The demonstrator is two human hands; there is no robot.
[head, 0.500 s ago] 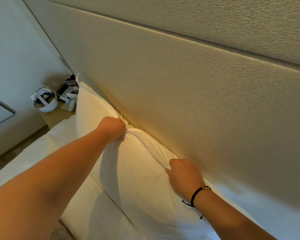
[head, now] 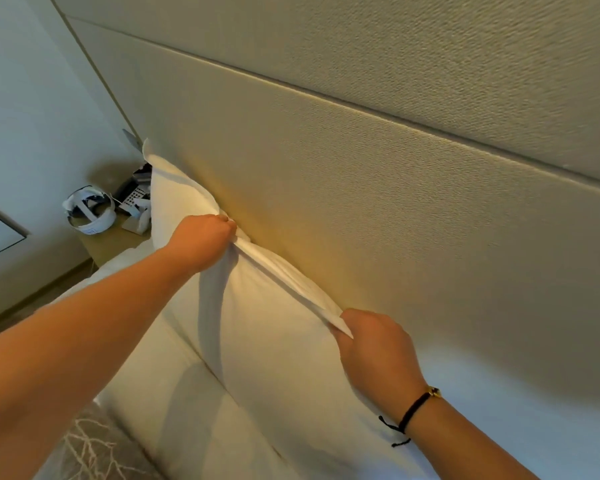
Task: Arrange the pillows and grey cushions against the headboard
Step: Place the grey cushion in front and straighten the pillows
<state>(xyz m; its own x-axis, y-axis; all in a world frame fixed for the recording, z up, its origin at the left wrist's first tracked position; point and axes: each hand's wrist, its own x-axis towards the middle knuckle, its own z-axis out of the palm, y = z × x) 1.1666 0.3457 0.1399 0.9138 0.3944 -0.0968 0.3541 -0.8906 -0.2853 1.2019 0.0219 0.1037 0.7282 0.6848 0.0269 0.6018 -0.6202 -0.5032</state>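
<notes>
A large white pillow (head: 278,341) stands upright on the bed, its back against the beige padded headboard (head: 378,188). My left hand (head: 205,237) grips the pillow's top edge near its left part. My right hand (head: 374,344) pinches the same top seam further right, so the fabric edge is stretched taut between the two hands. A second white pillow (head: 184,403) lies flat in front of the standing one. At the bottom left a corner of grey patterned fabric (head: 87,448) shows, possibly a grey cushion.
A wooden bedside table (head: 115,244) stands left of the bed, with a white headset (head: 90,213) and a telephone (head: 136,199) on it. The white bed sheet (head: 534,410) lies bare to the right of the pillow. A pale wall is on the left.
Both hands have lifted slightly with the pillow's top edge, which now looks pulled tighter. The view has shifted a little, bringing the grey patterned fabric into sight.
</notes>
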